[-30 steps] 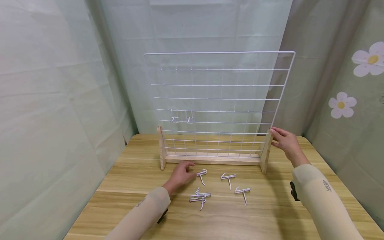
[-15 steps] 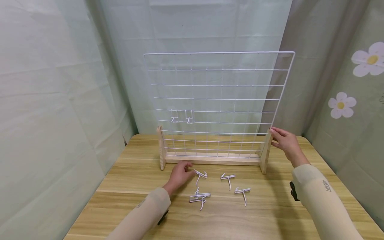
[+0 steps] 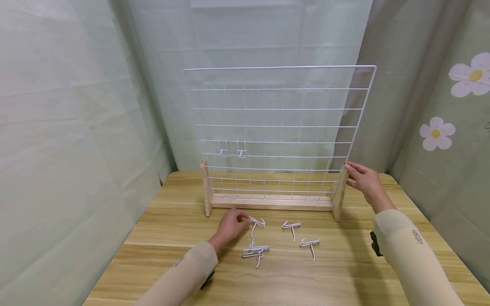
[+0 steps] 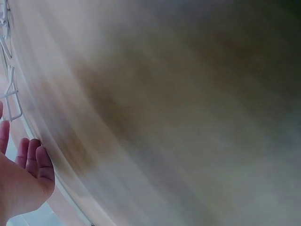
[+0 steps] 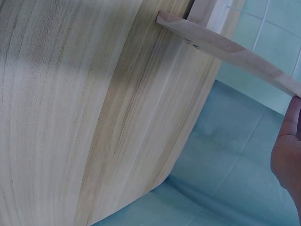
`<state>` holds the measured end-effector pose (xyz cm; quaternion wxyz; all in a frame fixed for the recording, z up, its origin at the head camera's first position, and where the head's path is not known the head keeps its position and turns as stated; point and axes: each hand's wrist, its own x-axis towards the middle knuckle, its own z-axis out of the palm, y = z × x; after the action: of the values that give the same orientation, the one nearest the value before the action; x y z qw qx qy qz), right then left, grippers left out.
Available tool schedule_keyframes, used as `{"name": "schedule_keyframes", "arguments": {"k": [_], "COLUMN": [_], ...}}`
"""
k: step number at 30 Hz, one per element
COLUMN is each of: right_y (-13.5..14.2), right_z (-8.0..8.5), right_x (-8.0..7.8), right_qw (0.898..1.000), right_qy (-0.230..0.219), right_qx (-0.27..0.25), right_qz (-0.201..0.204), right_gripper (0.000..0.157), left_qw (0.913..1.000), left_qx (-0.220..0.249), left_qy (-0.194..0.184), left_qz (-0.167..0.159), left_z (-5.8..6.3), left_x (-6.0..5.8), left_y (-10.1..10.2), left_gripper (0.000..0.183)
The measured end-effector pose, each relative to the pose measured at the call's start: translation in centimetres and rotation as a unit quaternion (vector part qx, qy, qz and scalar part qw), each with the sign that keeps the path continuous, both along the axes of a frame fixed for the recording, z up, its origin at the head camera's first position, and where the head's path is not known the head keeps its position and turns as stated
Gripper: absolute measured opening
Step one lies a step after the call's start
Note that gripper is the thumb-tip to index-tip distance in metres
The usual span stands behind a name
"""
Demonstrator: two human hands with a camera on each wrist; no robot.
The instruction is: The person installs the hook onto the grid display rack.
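A white wire grid panel (image 3: 273, 109) stands upright in a wooden stand (image 3: 272, 205). Two white hooks hang side by side on the grid's left part, one of them a double-pronged wire hook (image 3: 241, 149). My left hand (image 3: 231, 226) is low in front of the stand, thumb and index finger pinching the left end of a loose wire hook (image 3: 257, 222), whose prong points down. In the left wrist view, that hand's other fingers (image 4: 32, 157) are loosely bent. My right hand (image 3: 365, 180) grips the top of the stand's right post (image 5: 235, 49).
On the wooden table (image 3: 172, 221) lie a tangled pair of hooks (image 3: 255, 251), a separate hook (image 3: 292, 225) and another hook (image 3: 311, 243) to its right. Pale curtains (image 3: 69, 127) surround the table at the back and sides.
Under the left fingers the wire hook has turned, its prong swinging from down-right to down-left. That hand has shifted slightly toward me. The right hand stays on the post.
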<state>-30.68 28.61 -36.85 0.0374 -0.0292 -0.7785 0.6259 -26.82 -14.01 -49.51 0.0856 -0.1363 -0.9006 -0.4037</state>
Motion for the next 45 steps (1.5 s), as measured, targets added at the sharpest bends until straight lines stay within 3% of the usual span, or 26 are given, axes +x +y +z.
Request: {"name": "schedule_keyframes", "arguments": {"k": [12, 20, 27, 36, 45], "right_y": [0.0, -0.2, -0.1, 0.0, -0.1], "right_z": [-0.1, -0.1, -0.1, 0.0, 0.1], "right_x": [0.1, 0.0, -0.1, 0.0, 0.1], "right_qw": [1.000, 1.000, 1.000, 1.000, 1.000], "right_qy": [0.005, 0.004, 0.004, 0.005, 0.007], "right_qx": [0.001, 0.014, 0.013, 0.010, 0.008], "right_qz": [0.005, 0.002, 0.003, 0.003, 0.004], "right_gripper": [0.067, 0.070, 0.071, 0.071, 0.069], "left_qw": [0.9998, 0.9972, 0.9966, 0.9982, 0.9988], "left_qx": [-0.009, 0.040, 0.054, 0.052, 0.043], "left_qy": [-0.003, -0.038, -0.049, -0.022, 0.016], "left_qz": [-0.017, -0.050, -0.036, -0.019, -0.012], "left_z": [0.1, -0.2, -0.4, -0.6, -1.7], "left_x": [-0.3, 0.2, 0.2, 0.3, 0.0], "left_y": [1.0, 1.1, 1.3, 2.2, 2.1], "left_gripper": [0.016, 0.014, 0.014, 0.011, 0.010]}}
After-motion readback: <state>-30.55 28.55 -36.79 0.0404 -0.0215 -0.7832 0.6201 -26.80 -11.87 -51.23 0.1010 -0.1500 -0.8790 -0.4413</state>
